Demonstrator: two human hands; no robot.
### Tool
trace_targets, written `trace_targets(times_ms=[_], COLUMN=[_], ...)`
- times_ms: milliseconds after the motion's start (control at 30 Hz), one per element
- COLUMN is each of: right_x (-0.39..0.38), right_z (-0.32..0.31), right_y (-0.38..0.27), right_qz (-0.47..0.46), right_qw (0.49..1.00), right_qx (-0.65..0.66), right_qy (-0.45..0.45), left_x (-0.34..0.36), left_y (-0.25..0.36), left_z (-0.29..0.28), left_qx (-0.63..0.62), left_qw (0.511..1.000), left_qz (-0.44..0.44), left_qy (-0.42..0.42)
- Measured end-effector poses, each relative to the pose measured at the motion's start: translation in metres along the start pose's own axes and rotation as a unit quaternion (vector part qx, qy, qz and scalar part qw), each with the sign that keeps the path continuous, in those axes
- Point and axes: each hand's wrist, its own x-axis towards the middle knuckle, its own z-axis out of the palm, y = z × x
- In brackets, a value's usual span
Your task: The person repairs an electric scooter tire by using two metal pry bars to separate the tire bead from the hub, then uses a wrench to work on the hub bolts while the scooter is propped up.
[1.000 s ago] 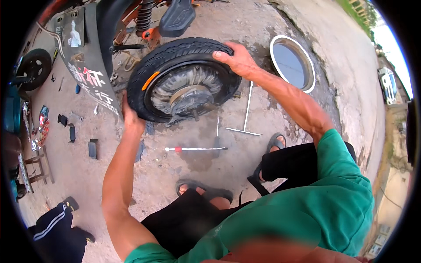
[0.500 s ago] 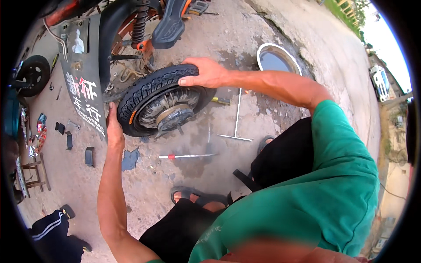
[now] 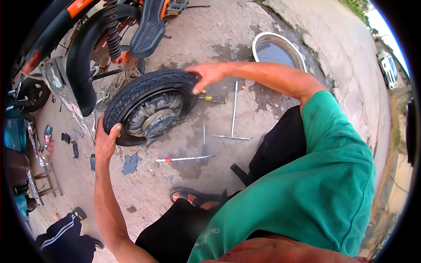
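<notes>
Between my two hands is a scooter wheel [image 3: 144,90] with a black treaded tyre and a dusty metal hub motor [image 3: 160,125] in its middle. It is tilted, with the hub side facing me. My left hand [image 3: 106,138] grips the tyre's lower left edge, thumb on the near sidewall. On the far right of the tyre, my right hand [image 3: 209,74] is closed over the tread, some fingers hidden behind it. Just beyond the wheel stands the scooter's rear end, with a black mudguard [image 3: 83,61], a spring shock absorber [image 3: 112,33] and a hanging flap [image 3: 66,94].
On the ground lie a T-handle wrench [image 3: 234,114], a yellow-handled screwdriver [image 3: 214,99] and a thin rod with a red band [image 3: 184,158]. A white basin of dark water [image 3: 280,50] stands at the far right. Another person's legs [image 3: 63,234] show at lower left.
The wheel has shifted slightly left and toward me, out from beside the flap. My left thumb now lies over the tyre's sidewall. The flap appears turned more edge-on.
</notes>
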Motion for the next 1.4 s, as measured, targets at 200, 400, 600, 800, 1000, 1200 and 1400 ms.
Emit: trace_targets(times_ms=[200, 400, 600, 800, 1000, 1200, 1400], right_x=[0.011, 0.024, 0.024, 0.026, 0.03, 0.029, 0.025], right_z=[0.01, 0.014, 0.024, 0.028, 0.028, 0.028, 0.034], right_y=[0.016, 0.024, 0.018, -0.01, -0.023, -0.023, -0.02], right_qz=[-0.008, -0.011, -0.038, -0.022, -0.009, -0.025, -0.026], right_qw=[0.996, 0.994, 0.997, 0.992, 0.989, 0.99, 0.99], right_qx=[-0.088, -0.1, -0.052, -0.117, -0.142, -0.135, -0.134], right_qy=[0.027, 0.052, 0.043, 0.045, 0.049, 0.043, 0.025], left_x=[0.001, 0.016, 0.004, -0.001, 0.001, 0.0, 0.02], left_y=[-0.013, -0.031, -0.009, -0.026, -0.047, -0.028, 0.067], left_z=[0.002, 0.011, 0.002, -0.01, -0.014, -0.014, -0.015], left_qx=[-0.01, -0.045, -0.127, -0.139, -0.161, -0.159, -0.018], left_qw=[0.999, 0.998, 0.987, 0.985, 0.981, 0.983, 0.997], left_qz=[-0.042, -0.051, -0.078, -0.082, -0.083, -0.077, 0.048], left_qy=[-0.014, -0.011, -0.062, -0.055, -0.067, -0.055, -0.064])
